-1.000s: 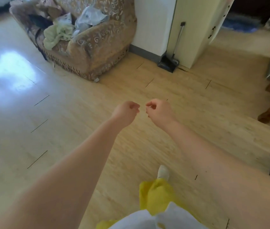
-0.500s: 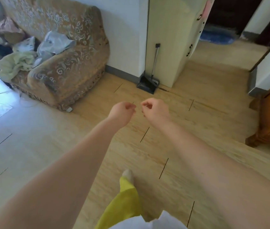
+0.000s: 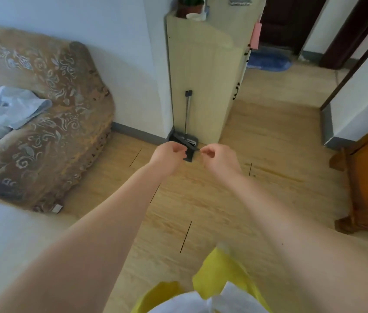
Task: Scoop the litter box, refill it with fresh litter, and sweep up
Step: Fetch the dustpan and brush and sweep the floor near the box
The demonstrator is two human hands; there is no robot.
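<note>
By cabinet (image 3: 203,71): one dustpan (image 3: 186,138).

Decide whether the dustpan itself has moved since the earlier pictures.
No. The dustpan still leans against the cabinet beside the wall; only the camera came closer.

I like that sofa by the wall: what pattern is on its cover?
The sofa has a brown cover with a pale floral scroll pattern, seen in the head view.

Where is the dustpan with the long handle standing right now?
In the head view the dustpan stands on the floor at centre, its handle leaning against the pale cabinet, just right of the wall corner and beyond both hands.
</note>
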